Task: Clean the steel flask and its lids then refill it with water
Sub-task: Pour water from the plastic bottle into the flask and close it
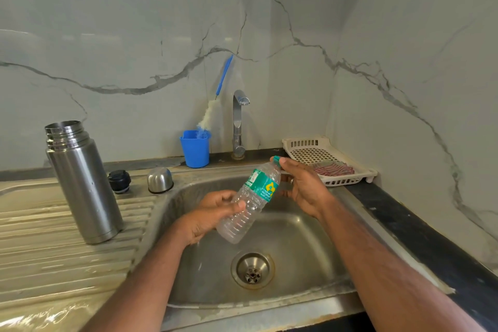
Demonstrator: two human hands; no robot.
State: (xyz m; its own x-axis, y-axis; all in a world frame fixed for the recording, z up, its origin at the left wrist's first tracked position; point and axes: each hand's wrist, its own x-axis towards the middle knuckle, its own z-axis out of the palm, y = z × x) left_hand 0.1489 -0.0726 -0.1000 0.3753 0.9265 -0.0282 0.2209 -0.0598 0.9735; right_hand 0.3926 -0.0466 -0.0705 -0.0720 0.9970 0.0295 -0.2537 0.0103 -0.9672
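The steel flask (pixel 80 183) stands upright and uncapped on the ribbed drainboard at the left. Its black inner stopper (pixel 119 181) and steel cup lid (pixel 160 179) sit behind it near the sink's rim. Over the sink basin (pixel 296 237) I hold a clear plastic water bottle (pixel 250 202) with a green label, tilted with its neck up to the right. My left hand (pixel 213 213) grips the bottle's lower body. The fingers of my right hand (pixel 304 186) pinch its green cap (pixel 276 160).
A blue cup (pixel 195 148) holding a blue-handled bottle brush (pixel 213 108) stands beside the chrome tap (pixel 238 121), which is not running. A white perforated tray (pixel 323 159) with a striped cloth rests at the back right. The drain (pixel 252 270) sits in the basin's middle.
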